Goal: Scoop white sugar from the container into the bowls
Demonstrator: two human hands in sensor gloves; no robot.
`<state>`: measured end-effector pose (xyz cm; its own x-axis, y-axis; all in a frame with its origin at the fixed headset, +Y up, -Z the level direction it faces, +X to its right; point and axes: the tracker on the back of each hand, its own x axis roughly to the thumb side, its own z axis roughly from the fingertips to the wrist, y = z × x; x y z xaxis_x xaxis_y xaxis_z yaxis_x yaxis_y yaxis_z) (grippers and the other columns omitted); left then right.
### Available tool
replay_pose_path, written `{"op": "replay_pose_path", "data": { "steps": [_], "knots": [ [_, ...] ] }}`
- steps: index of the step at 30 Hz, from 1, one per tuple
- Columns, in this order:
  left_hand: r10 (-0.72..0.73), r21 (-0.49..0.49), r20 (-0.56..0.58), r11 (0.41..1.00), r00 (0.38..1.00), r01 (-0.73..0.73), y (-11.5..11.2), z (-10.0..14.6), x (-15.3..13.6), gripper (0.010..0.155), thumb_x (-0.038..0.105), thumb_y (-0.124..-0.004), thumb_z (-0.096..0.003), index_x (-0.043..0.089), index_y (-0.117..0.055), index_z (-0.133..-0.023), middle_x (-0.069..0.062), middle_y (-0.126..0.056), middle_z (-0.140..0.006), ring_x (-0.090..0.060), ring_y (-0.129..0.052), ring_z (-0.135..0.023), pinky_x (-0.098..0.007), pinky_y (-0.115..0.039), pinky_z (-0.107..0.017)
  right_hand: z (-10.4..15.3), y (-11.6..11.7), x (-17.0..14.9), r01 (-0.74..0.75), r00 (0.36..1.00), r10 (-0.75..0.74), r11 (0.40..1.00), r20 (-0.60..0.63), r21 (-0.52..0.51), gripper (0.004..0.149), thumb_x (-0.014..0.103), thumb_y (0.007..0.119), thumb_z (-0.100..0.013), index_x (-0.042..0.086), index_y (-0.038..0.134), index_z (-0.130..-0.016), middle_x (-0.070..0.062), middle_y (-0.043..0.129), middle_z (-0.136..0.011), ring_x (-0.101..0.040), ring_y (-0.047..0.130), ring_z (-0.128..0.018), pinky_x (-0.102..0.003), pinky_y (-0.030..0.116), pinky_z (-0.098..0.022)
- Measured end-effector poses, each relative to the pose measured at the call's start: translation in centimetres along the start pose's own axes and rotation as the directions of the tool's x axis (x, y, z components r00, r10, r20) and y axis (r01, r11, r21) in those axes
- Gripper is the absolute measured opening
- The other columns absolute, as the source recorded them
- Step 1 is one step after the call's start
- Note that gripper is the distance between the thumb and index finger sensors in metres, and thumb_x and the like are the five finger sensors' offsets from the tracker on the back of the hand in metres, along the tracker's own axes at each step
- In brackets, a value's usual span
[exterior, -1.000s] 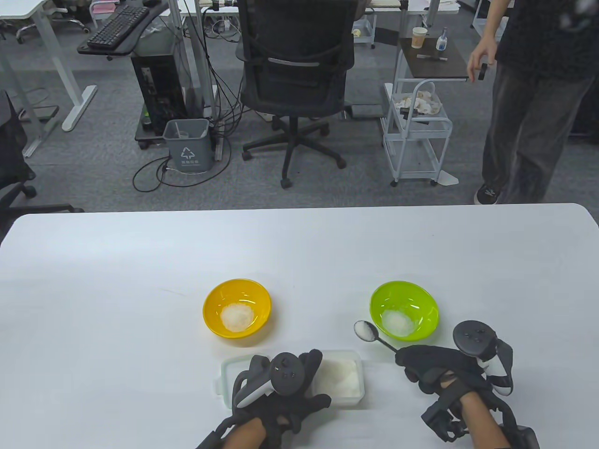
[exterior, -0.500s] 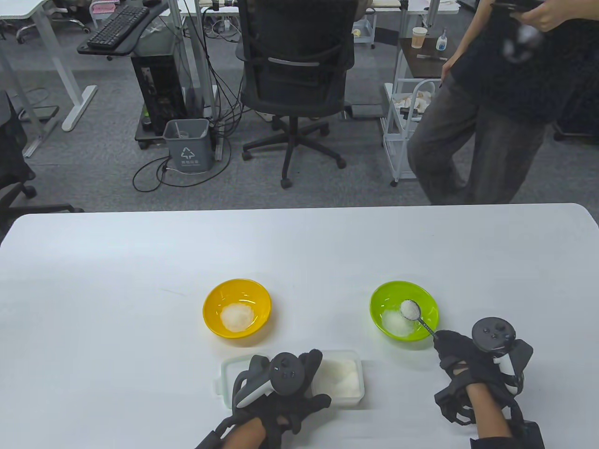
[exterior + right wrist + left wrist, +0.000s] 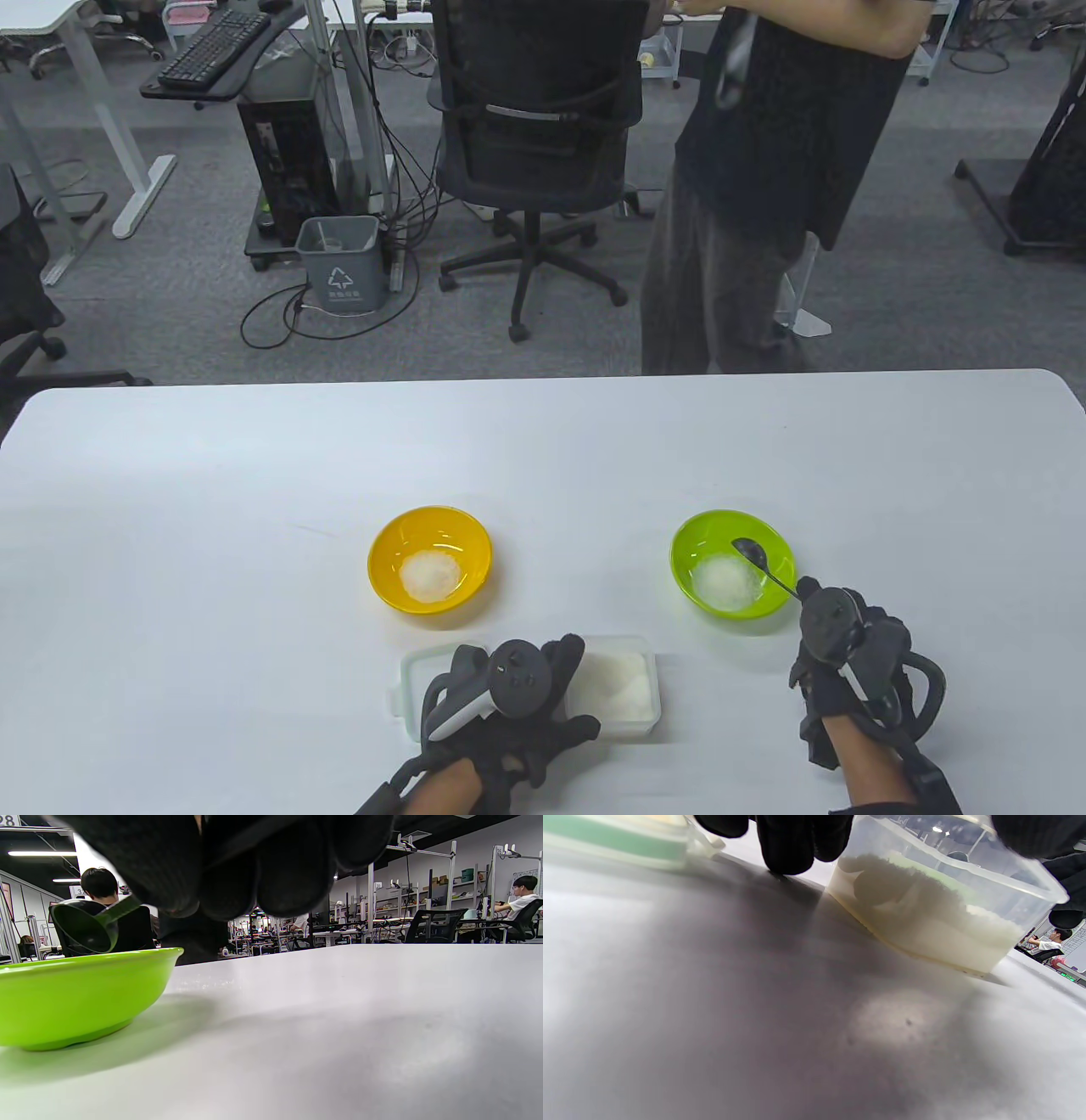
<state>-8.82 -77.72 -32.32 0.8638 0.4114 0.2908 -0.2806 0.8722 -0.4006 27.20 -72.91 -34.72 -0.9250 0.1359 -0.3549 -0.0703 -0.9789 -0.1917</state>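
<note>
Fingers (image 3: 229,870) of right hand (image 3: 836,649) gripping spoon (image 3: 764,564), tipped over green bowl (image 3: 768,535); left hand (image 3: 509,696) holding sugar container (image 3: 632,709) near table's front edge

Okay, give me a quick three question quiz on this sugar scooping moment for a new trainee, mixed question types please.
1. True or false: the spoon held by the right hand is heaped with sugar.
2. Multiple choice: the spoon's head is over which one? A) yellow bowl B) green bowl C) clear container
3. Fill in: the left hand rests on the ______.

Key
1. False. The spoon head looks dark and empty, turned over above the green bowl.
2. B.
3. Clear container, which holds the sugar supply. Both bowls already contain a small white pile.
</note>
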Motion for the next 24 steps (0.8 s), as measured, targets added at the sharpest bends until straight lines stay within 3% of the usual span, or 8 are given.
{"op": "replay_pose_path", "data": {
  "steps": [15, 21, 24],
  "knots": [
    [0.001, 0.000, -0.001, 1.000, 1.000, -0.001, 0.0, 0.0, 0.0, 0.092, 0.074, -0.068, -0.0371, 0.041, -0.026, -0.112, 0.004, -0.043, -0.123, -0.025, -0.060, -0.115, -0.055, -0.044, -0.084, -0.2, -0.2, -1.3, 0.141, 0.989, -0.139, 0.989, -0.044, 0.041, 0.047, 0.037, 0.077, -0.049, 0.039, 0.074, -0.096, -0.001, 0.086, -0.086, -0.022, 0.093, -0.058, -0.049, 0.062, -0.072],
    [0.000, 0.000, 0.000, 1.000, 1.000, 0.000, 0.0, 0.0, 0.0, 0.092, 0.074, -0.068, -0.0371, 0.041, -0.026, -0.112, 0.005, -0.043, -0.122, -0.025, -0.060, -0.115, -0.055, -0.044, -0.085, -0.6, -0.5, -2.8, 0.164, 0.978, -0.161, 0.986, -0.133, 0.012, 0.047, 0.036, 0.072, -0.050, 0.036, 0.069, -0.098, 0.000, 0.082, -0.089, -0.021, 0.091, -0.059, -0.048, 0.061, -0.072],
    [0.001, 0.000, -0.001, 1.000, 1.000, -0.001, 0.0, 0.1, 0.0, 0.092, 0.074, -0.068, -0.0371, 0.042, -0.026, -0.112, 0.004, -0.043, -0.122, -0.025, -0.060, -0.115, -0.054, -0.044, -0.085, -0.8, -0.3, -3.8, 0.135, 0.971, -0.133, 0.991, -0.200, -0.004, 0.046, 0.036, 0.071, -0.051, 0.039, 0.069, -0.096, -0.004, 0.072, -0.096, -0.020, 0.090, -0.060, -0.048, 0.061, -0.072]
  ]
}}
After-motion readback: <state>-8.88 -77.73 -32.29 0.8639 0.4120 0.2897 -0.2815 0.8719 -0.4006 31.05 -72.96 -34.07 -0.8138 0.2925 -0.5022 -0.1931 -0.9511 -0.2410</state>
